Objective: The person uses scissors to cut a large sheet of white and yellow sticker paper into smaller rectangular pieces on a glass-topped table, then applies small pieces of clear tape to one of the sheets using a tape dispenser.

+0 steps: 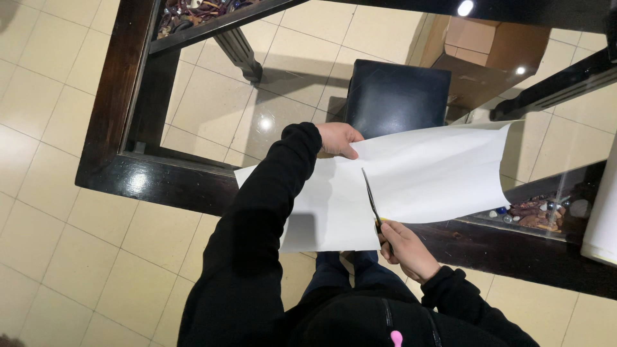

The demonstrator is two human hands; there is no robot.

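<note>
Right hand (406, 249) is closed around the handles of the scissors (373, 204), blades running up from the grip into the white paper sheet (424, 173). Left hand (339, 139) pinches the sheet's far edge, up and left of the blades. Beyond that hand: a black stool (398, 96), seen through the glass-topped dark wooden table (160, 183).

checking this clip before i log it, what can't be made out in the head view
1. Scissors: handles buried in the right hand, so their grip and shape are hidden.
2. White paper sheet: part of its near left area is covered by the left sleeve.
3. Left hand: its fingers under the sheet are out of sight.
4. Small items in the table recess: too small and dim to identify.
5. Cardboard box: partly hidden by the table frame.
</note>
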